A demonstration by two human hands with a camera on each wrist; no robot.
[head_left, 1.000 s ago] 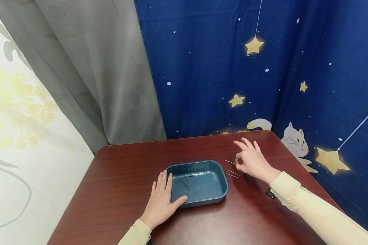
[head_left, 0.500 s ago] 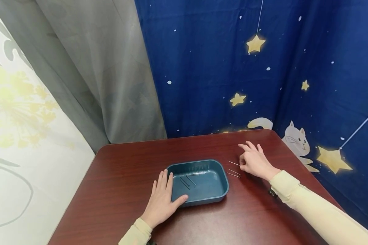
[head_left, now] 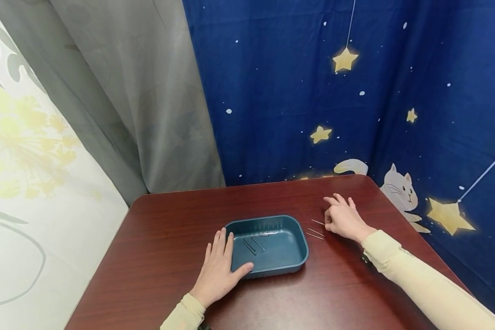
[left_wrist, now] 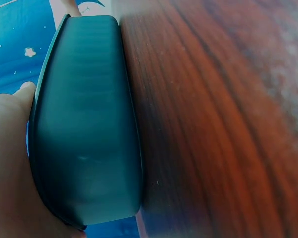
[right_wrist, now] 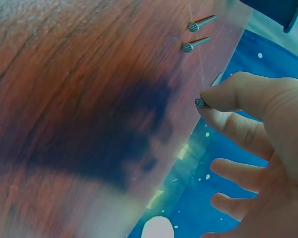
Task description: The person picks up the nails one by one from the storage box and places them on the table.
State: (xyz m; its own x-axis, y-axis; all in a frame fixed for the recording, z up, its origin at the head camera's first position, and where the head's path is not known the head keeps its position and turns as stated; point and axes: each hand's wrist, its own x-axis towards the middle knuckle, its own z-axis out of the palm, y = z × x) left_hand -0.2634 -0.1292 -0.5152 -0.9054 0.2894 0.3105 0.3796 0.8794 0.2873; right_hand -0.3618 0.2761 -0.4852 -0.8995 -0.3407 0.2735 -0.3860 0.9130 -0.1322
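A blue-green plastic tray [head_left: 278, 269] stands on the table with several nails [head_left: 257, 244] lying inside. My left hand [head_left: 217, 277] rests on the tray's left end, its fingers fairly straight over the rim and the thumb at the front edge. In the left wrist view the tray's side wall [left_wrist: 84, 124] fills much of the picture. Right of the tray, my right hand [head_left: 346, 222] pinches a nail [right_wrist: 199, 102] by its head between thumb and index finger. The other fingers are spread. Two more nails [right_wrist: 187, 47] lie on the table close by.
The reddish-brown wooden table [head_left: 169, 247] has its far edge just beyond the right hand. A grey curtain [head_left: 173, 114] and a blue star-patterned curtain [head_left: 272, 91] hang behind it.
My right hand has shifted slightly to the right, the pinched nail moving with it. The left hand stays on the tray, and the nails inside lie as before.
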